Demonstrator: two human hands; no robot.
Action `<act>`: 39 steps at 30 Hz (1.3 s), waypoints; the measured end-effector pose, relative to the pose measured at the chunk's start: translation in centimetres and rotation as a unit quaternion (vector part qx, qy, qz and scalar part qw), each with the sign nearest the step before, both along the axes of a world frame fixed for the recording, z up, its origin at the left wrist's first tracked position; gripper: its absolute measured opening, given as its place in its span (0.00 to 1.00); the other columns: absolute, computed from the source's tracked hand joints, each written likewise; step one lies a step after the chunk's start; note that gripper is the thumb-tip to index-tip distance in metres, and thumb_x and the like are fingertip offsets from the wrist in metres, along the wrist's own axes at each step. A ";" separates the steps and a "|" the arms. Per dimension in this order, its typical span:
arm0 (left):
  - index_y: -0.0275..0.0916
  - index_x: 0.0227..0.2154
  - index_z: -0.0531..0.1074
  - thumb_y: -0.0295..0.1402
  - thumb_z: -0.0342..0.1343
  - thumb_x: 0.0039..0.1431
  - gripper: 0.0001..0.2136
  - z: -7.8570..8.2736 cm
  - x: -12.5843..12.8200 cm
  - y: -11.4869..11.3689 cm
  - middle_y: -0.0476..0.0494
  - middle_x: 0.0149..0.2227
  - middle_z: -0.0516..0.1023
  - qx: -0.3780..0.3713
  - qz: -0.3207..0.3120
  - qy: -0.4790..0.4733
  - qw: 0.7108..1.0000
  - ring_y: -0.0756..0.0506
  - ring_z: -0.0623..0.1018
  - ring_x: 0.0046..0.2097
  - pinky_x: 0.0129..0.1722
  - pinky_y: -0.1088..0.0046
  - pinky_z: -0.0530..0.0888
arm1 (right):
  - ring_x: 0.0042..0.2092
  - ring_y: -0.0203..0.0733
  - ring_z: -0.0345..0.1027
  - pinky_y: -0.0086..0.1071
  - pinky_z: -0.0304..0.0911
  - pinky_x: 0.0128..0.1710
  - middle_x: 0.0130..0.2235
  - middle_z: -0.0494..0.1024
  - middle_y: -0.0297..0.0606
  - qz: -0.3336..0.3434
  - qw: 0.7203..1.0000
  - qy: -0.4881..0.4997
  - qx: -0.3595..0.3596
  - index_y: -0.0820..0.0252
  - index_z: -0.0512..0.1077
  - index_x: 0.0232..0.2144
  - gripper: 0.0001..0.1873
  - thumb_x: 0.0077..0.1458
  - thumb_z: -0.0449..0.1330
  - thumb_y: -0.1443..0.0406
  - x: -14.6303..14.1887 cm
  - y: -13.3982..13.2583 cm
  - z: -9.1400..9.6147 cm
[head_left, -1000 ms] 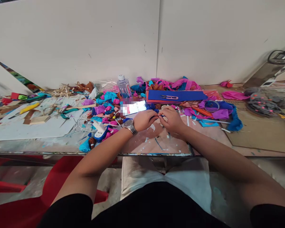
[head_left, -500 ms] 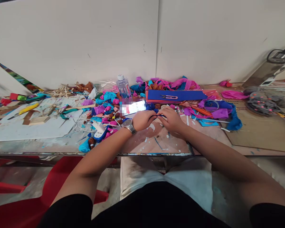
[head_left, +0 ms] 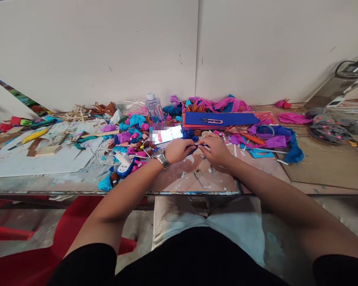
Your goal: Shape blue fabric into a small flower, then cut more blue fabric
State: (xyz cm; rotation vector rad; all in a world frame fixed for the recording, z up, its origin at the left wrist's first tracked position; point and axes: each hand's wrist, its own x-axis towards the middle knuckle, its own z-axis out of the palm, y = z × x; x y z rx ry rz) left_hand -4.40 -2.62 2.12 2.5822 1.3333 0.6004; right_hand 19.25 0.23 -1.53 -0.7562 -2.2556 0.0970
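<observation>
Tbl (head_left: 173, 180): L grip (head_left: 179, 150), R grip (head_left: 215, 148) tight w/ blue bit (head_left: 199, 145)

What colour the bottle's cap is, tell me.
White; the cap shows in the head view, the only one.

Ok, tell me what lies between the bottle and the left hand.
In the head view, a phone lies between the bottle and the left hand.
</observation>
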 end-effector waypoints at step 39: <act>0.34 0.36 0.77 0.29 0.57 0.60 0.06 0.4 -0.9 0.8 0.42 0.30 0.86 -0.326 -0.088 -0.138 0.931 0.48 0.84 0.31 0.31 0.78 0.74 | 0.42 0.49 0.74 0.42 0.63 0.45 0.38 0.85 0.42 0.064 0.997 -0.003 -0.033 0.57 0.80 0.38 0.11 0.69 0.60 0.59 -0.4 -0.1 0.3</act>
